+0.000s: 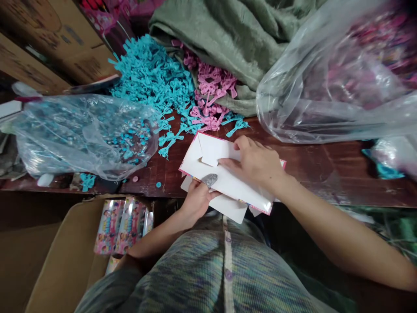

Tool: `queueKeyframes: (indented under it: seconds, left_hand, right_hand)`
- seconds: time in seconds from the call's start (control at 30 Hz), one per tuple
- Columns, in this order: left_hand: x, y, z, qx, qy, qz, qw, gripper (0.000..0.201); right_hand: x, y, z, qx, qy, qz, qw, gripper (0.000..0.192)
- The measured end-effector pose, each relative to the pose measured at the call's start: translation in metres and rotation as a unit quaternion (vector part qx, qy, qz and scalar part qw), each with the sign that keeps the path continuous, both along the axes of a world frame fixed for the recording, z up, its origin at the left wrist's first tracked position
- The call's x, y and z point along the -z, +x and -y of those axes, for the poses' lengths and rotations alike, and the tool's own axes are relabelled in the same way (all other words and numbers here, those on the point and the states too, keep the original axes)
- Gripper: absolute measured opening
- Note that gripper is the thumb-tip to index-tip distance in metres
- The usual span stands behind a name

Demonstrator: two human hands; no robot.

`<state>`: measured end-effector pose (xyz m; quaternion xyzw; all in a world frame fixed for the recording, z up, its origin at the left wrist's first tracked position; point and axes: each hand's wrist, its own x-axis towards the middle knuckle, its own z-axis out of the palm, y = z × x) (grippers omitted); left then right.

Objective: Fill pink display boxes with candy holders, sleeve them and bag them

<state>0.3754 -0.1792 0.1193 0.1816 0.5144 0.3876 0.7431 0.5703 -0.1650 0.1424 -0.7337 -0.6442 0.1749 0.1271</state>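
A flattened small cardboard box (pixel 228 181), white on this side with pink printed edges, is held at the table's front edge. My left hand (pixel 197 199) grips its near edge from below, with the thumb, covered in something silvery grey, pressed on top. Over the right part of the box my right hand (pixel 257 163) is closed on the card, its thumb by a cut tab in the white face. Loose white flaps hang out beneath the box near my left hand. The right fingertips on the far edge are partly hidden.
Turquoise guitar-shaped plastic pieces (pixel 153 76) and pink ones (pixel 211 95) are heaped behind the box. Clear bags stand left (pixel 87 134) and right (pixel 342 82); grey-green cloth (pixel 228 39) lies at the back. An open carton (pixel 61 256) holds printed boxes (pixel 130 224) below left.
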Motion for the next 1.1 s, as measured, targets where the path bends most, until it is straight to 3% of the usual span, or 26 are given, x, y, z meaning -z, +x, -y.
queueKeyframes:
  seconds: [0.13, 0.27, 0.5, 0.6, 0.7, 0.87, 1.0, 1.1]
  left_hand:
    - [0.003, -0.002, 0.003, 0.007, 0.006, 0.034, 0.999, 0.056]
    - [0.007, -0.003, 0.004, 0.003, 0.021, 0.046, 0.999, 0.054]
    - [0.007, 0.002, 0.002, 0.010, 0.073, 0.023, 0.997, 0.052]
    - [0.006, 0.003, 0.003, 0.023, 0.076, 0.014, 0.997, 0.051]
    - [0.006, 0.006, 0.005, 0.042, 0.084, 0.012, 0.996, 0.048]
    - [0.003, 0.009, 0.005, 0.039, 0.077, 0.028, 0.996, 0.042]
    - [0.001, 0.008, 0.008, 0.033, 0.069, 0.027, 0.997, 0.035]
    - [0.001, 0.006, 0.008, 0.047, 0.061, 0.028, 0.997, 0.031]
  right_hand:
    - [0.003, -0.003, -0.008, 0.003, -0.015, 0.035, 0.999, 0.044]
    - [0.006, 0.007, -0.012, -0.020, -0.002, -0.013, 1.000, 0.045]
    - [-0.013, 0.018, -0.015, -0.047, -0.089, -0.016, 0.995, 0.031]
    - [-0.016, 0.018, -0.015, -0.048, -0.088, 0.007, 0.995, 0.031]
    - [-0.014, 0.013, -0.015, -0.042, -0.070, 0.011, 0.997, 0.038]
    - [-0.009, -0.009, -0.019, -0.005, -0.031, 0.045, 0.999, 0.070]
    - [-0.002, -0.016, -0.022, -0.004, 0.008, 0.063, 0.998, 0.064]
    - [-0.001, -0.005, -0.024, -0.022, -0.014, 0.020, 0.999, 0.061]
